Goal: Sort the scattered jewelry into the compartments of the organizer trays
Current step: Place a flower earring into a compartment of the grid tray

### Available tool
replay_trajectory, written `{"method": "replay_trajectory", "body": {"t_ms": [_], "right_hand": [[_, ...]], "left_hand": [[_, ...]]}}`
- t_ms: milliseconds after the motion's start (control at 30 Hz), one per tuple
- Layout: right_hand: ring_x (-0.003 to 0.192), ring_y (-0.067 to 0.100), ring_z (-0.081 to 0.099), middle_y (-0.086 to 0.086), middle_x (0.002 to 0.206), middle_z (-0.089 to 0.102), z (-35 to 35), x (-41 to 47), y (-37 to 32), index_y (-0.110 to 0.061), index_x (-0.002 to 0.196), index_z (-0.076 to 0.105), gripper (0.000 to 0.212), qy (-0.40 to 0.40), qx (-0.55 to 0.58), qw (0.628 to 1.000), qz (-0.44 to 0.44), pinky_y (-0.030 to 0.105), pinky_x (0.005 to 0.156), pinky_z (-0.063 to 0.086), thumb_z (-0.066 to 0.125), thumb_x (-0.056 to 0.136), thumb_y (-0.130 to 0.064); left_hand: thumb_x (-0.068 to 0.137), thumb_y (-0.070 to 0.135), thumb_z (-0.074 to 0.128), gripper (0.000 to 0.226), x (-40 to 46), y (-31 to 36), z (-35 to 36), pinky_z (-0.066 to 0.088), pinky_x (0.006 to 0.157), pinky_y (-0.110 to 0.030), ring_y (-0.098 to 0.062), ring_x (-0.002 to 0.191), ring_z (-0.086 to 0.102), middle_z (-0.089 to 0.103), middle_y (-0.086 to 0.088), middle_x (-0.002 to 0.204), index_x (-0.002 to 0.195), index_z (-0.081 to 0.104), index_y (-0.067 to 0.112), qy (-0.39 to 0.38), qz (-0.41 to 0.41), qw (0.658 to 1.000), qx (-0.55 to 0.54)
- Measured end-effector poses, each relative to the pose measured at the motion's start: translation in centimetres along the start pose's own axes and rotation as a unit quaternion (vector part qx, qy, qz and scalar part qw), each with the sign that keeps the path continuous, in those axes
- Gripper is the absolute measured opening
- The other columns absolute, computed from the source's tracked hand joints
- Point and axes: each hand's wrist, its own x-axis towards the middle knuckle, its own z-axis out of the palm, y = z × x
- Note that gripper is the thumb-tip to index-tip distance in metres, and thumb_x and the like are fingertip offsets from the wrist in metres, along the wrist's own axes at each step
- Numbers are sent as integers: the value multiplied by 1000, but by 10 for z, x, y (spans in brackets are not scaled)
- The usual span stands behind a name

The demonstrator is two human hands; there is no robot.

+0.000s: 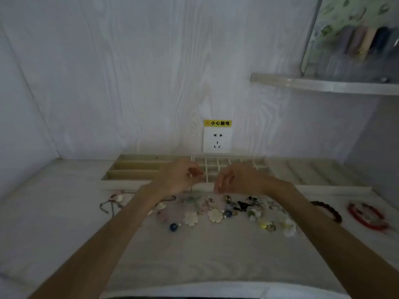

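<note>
Near the left edge of the worktop (54, 212) lies a cord bracelet (112, 201) with a pale bead. Along the back edge stand three organizer trays side by side: a tray with long slots (133, 169), a grid tray of small square compartments (218, 164), and a ridged tray (313, 173) toward the right. The left hand (179, 176) hovers over the seam between the first two trays, fingers curled with thumb and forefinger pinched together; whether something tiny sits between them is too blurred to tell. The right hand (233, 179) hangs just beside it over the grid tray's front rim, fingers likewise curled, its contents unclear. Below both hands the scattered jewelry (216, 210) lies mid-worktop: flower charms, a blue bead (173, 227), small earrings. Toward the right edge rest a dark beaded bracelet (330, 210) and a red bracelet (367, 216).
</note>
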Motion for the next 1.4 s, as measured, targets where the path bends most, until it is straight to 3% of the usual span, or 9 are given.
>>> {"method": "replay_trajectory", "body": {"t_ms": [167,433,533,700,800,933,1067,1233,1400], "right_hand": [[76,5,59,-8,90,66,14,-10,-1,-34,83,65,26,-144,-85,986,26,20,72,48,84,65,-35],[62,-5,58,-11,74,68,24,-12,2,-26,88,75,11,-112,-44,993,20,12,64,45,74,78,-21],[58,-9,56,-20,67,64,22,-10,-1,-25,92,75,13,-106,-53,992,30,6,61,39,73,79,-25],[57,-13,53,-18,74,63,18,-14,0,-17,88,73,8,-74,-48,996,27,4,57,38,67,85,-21],[61,-12,53,-15,81,62,14,-16,2,-25,86,68,7,-55,-46,997,37,2,59,39,62,89,-26],[63,-5,57,-11,75,63,9,-12,3,-23,84,65,14,-37,24,997,61,5,56,40,55,93,-25],[72,4,62,-3,83,69,4,-6,5,-15,91,66,15,-11,132,987,93,16,62,43,55,93,-25],[79,13,64,1,89,68,-1,-1,7,-14,100,65,28,3,387,913,133,23,67,48,43,98,-32],[95,12,66,-4,105,70,-1,7,9,-24,121,57,35,-29,333,937,104,25,79,50,64,87,-23]], "left_hand": [[85,27,67,11,-8,-8,6,51,74,-22,-2,82,62,67,14,91,94,70,33,-55,44,997,-33],[80,15,69,25,-25,4,1,52,85,-28,0,89,62,69,18,98,98,70,33,-150,67,984,-73],[72,42,76,25,-28,18,1,49,80,-24,1,89,59,66,23,95,96,70,36,-179,51,982,-22],[67,57,74,36,-35,27,10,28,55,-9,7,71,50,58,26,78,95,68,37,-133,75,984,94],[70,55,72,33,-36,26,13,30,57,-10,11,67,50,56,28,71,99,69,39,-107,78,988,77],[70,62,69,32,-35,27,20,40,63,-13,9,73,58,69,24,84,94,71,43,-77,62,995,-11],[85,40,65,15,-21,19,16,49,68,-22,2,74,63,72,16,85,96,73,35,-82,47,989,-117],[90,31,60,14,2,12,-5,41,67,-9,8,73,60,68,16,87,100,70,29,-157,43,975,-149],[90,32,61,19,28,3,-25,45,76,-11,6,83,63,70,12,95,104,71,23,-186,49,973,-125]]}}
